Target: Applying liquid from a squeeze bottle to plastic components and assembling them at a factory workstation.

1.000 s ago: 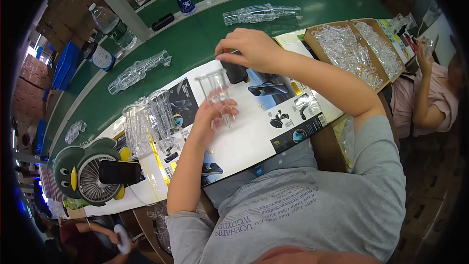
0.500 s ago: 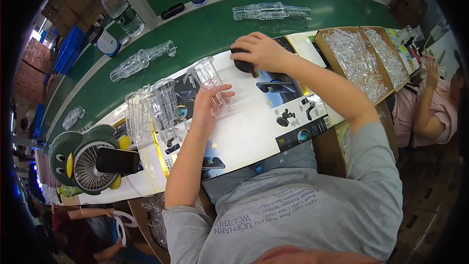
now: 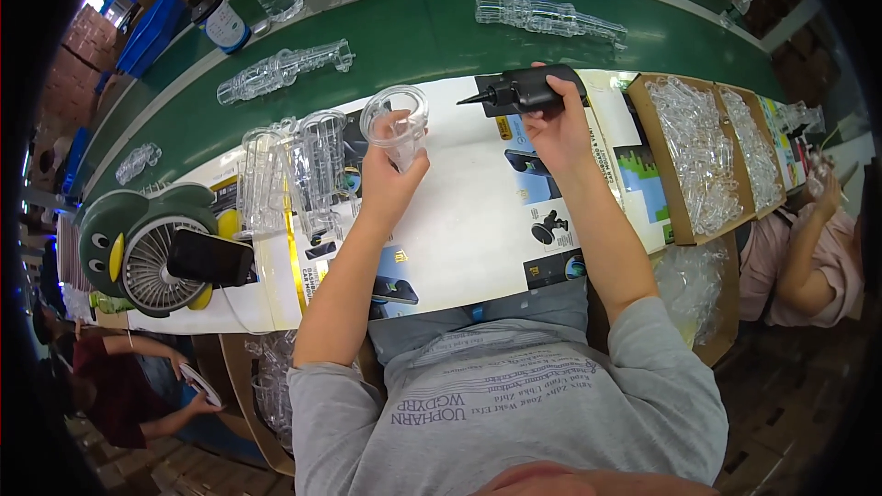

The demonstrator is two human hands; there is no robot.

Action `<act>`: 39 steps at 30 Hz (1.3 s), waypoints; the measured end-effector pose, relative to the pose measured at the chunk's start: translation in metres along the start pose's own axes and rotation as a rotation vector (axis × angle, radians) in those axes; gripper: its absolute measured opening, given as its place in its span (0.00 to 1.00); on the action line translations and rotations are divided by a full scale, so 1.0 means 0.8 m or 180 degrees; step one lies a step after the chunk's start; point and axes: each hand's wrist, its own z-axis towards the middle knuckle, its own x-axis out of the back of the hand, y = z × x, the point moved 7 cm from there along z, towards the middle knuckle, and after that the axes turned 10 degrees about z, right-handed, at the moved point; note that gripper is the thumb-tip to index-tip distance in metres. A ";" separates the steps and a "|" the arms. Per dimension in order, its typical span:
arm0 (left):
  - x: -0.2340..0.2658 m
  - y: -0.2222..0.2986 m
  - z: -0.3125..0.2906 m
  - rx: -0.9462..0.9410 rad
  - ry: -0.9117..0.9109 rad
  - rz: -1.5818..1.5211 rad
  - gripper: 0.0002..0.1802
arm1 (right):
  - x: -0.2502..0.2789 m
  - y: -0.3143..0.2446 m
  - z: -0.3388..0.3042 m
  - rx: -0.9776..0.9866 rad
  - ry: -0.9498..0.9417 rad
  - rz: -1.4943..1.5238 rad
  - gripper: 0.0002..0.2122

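In my left hand (image 3: 390, 186) is a clear plastic tube-shaped part (image 3: 375, 118), gripped around its side, its wide round rim turned up toward me. My right hand (image 3: 562, 136) is closed on a black squeeze bottle (image 3: 525, 90) with a thin pointed nozzle, tilted so that the tip points left toward the clear part. Nozzle and part are apart. Both hands are over a white printed cardboard sheet (image 3: 459, 220). Left of my left hand, more clear tube-shaped parts (image 3: 319, 174) stand in a row on the sheet.
Cardboard boxes of small clear pieces (image 3: 691, 152) sit at the right. Longer clear assemblies (image 3: 551, 18) lie on the green surface (image 3: 413, 41) behind. A green fan (image 3: 152, 262) with a phone (image 3: 211, 257) stands at the left. Co-workers sit on both sides.
My right hand has lifted and turned the black bottle, so its nozzle now shows, pointing left. The clear part in my left hand has tipped its rim toward me.
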 end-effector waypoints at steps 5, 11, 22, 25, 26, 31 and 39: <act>0.008 0.031 -0.002 -0.0318 0.0357 0.1217 0.24 | -0.029 -0.011 -0.028 0.0468 -0.0088 -0.0658 0.16; 0.015 0.034 -0.002 -0.0665 0.0600 0.1571 0.24 | -0.061 -0.012 -0.053 0.0942 -0.0601 -0.1174 0.19; 0.028 0.029 0.001 -0.0617 0.0850 0.1548 0.23 | -0.053 -0.011 -0.055 0.0969 -0.0470 -0.1770 0.18; 0.028 0.033 0.000 -0.0760 0.0893 0.1609 0.23 | -0.058 -0.010 -0.061 0.1063 -0.0485 -0.1919 0.17; 0.028 0.034 0.000 -0.0770 0.0876 0.1619 0.22 | -0.059 -0.008 -0.061 0.1024 -0.0516 -0.1875 0.17; 0.026 0.037 -0.001 -0.0785 0.0811 0.1675 0.22 | -0.058 -0.008 -0.062 0.1080 -0.0538 -0.1793 0.17; 0.025 0.039 -0.001 -0.0823 0.0824 0.1655 0.22 | -0.058 -0.008 -0.061 0.1098 -0.0545 -0.1817 0.17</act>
